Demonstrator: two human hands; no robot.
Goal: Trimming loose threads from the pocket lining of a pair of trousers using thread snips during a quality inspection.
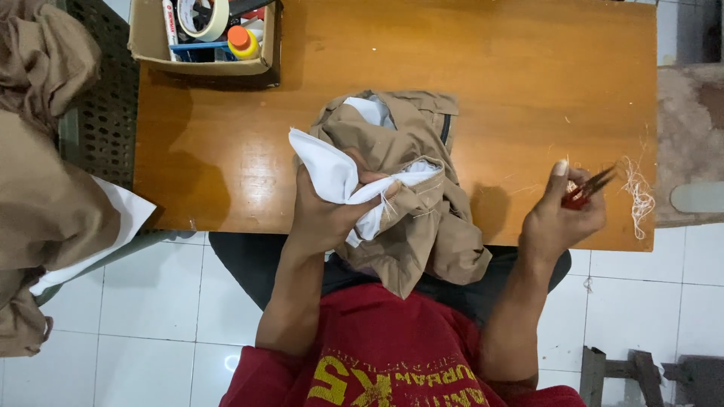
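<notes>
My left hand (326,212) grips a bunched khaki garment (422,218) with white lining (328,167), holding it over the near edge of the wooden table (528,75). Loose thread ends stick out of the cloth by my thumb. My right hand (562,215) is raised at the table's right front and holds small red thread snips (584,192), their blades pointing right. The two hands are apart, with the garment hanging down toward my lap between them.
A cardboard box (147,45) at the table's far left holds tape rolls, a small yellow bottle with an orange cap and pens. A tangle of cut white threads (639,197) lies at the right edge. More khaki cloth (41,188) is piled on the left. White tiled floor below.
</notes>
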